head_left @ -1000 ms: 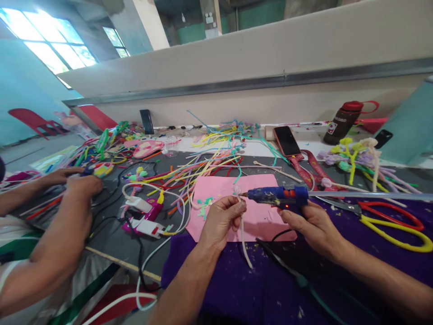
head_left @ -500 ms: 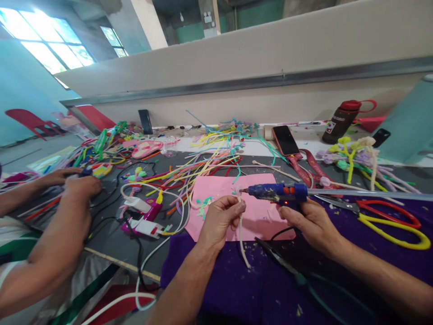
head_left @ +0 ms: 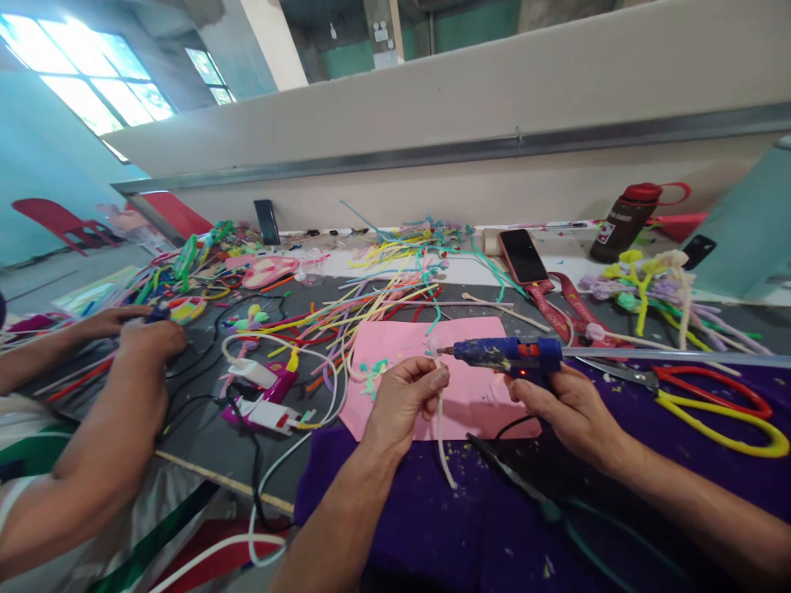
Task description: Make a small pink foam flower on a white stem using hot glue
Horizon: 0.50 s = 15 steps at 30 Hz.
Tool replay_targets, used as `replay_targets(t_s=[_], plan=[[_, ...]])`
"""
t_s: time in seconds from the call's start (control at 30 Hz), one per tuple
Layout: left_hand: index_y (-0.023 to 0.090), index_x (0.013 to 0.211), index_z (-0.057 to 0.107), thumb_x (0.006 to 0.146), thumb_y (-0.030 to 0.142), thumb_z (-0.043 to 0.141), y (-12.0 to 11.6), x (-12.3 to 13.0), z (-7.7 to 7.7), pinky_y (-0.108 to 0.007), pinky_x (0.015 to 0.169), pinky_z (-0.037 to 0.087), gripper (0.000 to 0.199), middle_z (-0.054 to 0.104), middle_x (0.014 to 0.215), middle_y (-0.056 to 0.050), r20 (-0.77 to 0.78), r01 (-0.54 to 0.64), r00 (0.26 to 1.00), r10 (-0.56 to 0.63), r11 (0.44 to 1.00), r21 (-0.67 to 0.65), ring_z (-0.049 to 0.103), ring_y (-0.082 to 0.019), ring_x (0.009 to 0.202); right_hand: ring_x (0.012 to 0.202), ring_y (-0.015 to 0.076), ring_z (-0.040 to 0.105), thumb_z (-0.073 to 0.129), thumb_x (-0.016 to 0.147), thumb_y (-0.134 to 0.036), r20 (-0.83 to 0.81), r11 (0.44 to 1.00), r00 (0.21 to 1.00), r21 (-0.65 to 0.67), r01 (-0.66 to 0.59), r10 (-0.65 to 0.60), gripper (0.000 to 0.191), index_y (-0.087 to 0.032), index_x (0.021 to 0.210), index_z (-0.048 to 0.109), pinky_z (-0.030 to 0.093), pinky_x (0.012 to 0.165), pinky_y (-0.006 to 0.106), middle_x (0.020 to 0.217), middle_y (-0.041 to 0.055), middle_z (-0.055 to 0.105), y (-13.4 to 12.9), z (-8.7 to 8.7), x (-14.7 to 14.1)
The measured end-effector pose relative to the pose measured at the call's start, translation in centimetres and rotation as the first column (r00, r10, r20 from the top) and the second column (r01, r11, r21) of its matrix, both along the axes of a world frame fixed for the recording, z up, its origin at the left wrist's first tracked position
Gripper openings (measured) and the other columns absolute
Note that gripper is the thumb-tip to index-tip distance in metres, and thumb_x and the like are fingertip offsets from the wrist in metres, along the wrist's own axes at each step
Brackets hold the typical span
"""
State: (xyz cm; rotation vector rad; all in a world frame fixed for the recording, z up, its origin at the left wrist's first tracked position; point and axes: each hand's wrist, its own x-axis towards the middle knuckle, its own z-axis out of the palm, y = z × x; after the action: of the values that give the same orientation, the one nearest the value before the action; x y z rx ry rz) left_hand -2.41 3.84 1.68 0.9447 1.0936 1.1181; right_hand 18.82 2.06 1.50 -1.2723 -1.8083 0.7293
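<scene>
My left hand [head_left: 408, 398] pinches a cream pipe cleaner [head_left: 442, 445], whose lower end hangs down over a pink sheet [head_left: 475, 403]. In my right hand [head_left: 572, 403] is a blue hot glue gun [head_left: 507, 352] with a small red light lit. A long clear glue stick [head_left: 667, 356] sticks out of its back. The gun's nozzle points left, close to the top of the pipe cleaner just above my left fingertips; whether they touch I cannot tell. Small green and yellow bits [head_left: 374, 375] lie on the sheet's left side.
Red-and-yellow-handled scissors [head_left: 710, 399] and dark pliers [head_left: 525, 482] rest on purple cloth [head_left: 420, 527]. Behind are loose pipe cleaners [head_left: 383, 301], a phone [head_left: 524, 255] and a bottle [head_left: 624, 222]. A pink power strip [head_left: 281, 387] with cables lies left, near a co-worker's hands [head_left: 148, 333].
</scene>
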Motion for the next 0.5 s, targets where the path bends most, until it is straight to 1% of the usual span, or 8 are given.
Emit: replay_targets(t_s=[0.13,0.2,0.33,0.5], plan=[[0.013,0.065,0.059,0.063,0.031,0.071,0.06,-0.06,0.12,-0.015,0.032,0.026,0.022,0.055,0.053,0.004,0.004,-0.019,1.000,0.019,1.000,0.004,0.039,-0.002,0.033,0.063,0.0152,0.051,0.047,0.082,-0.038,-0.021,0.998,0.998,0.001,-0.064,0.064,0.031,-0.015,0.066,0.061,0.040,0.054,0.024,0.069,0.0040,0.057,0.09,0.16,-0.04],[0.014,0.066,0.059,0.062,0.031,0.071,0.06,-0.05,0.22,-0.015,0.033,0.026,0.022,0.054,0.053,0.004,0.012,-0.025,1.000,0.025,1.000,-0.006,0.039,-0.001,0.033,0.063,0.0153,0.051,0.048,0.082,-0.039,-0.022,0.998,0.998,0.006,-0.058,0.058,0.031,-0.016,0.065,0.061,0.040,0.054,0.024,0.069,0.0041,0.058,0.08,0.19,-0.01],[0.013,0.064,0.059,0.061,0.032,0.072,0.01,0.00,0.24,-0.015,0.033,0.026,0.022,0.056,0.054,0.003,0.008,-0.024,1.000,0.024,1.000,-0.010,0.039,-0.001,0.033,0.059,0.0148,0.050,0.048,0.081,-0.038,-0.015,1.000,1.000,0.013,-0.008,0.008,0.033,-0.016,0.060,0.060,0.040,0.053,0.025,0.065,0.0037,0.057,0.02,0.17,0.02],[0.013,0.065,0.059,0.063,0.032,0.071,0.01,-0.03,0.11,-0.015,0.033,0.026,0.022,0.056,0.056,0.002,0.006,0.001,1.000,-0.001,1.000,-0.003,0.040,-0.002,0.034,0.060,0.0147,0.050,0.048,0.082,-0.037,-0.025,0.999,0.999,0.010,-0.042,0.042,0.032,-0.016,0.061,0.059,0.040,0.053,0.024,0.066,0.0036,0.057,0.05,0.14,-0.06]])
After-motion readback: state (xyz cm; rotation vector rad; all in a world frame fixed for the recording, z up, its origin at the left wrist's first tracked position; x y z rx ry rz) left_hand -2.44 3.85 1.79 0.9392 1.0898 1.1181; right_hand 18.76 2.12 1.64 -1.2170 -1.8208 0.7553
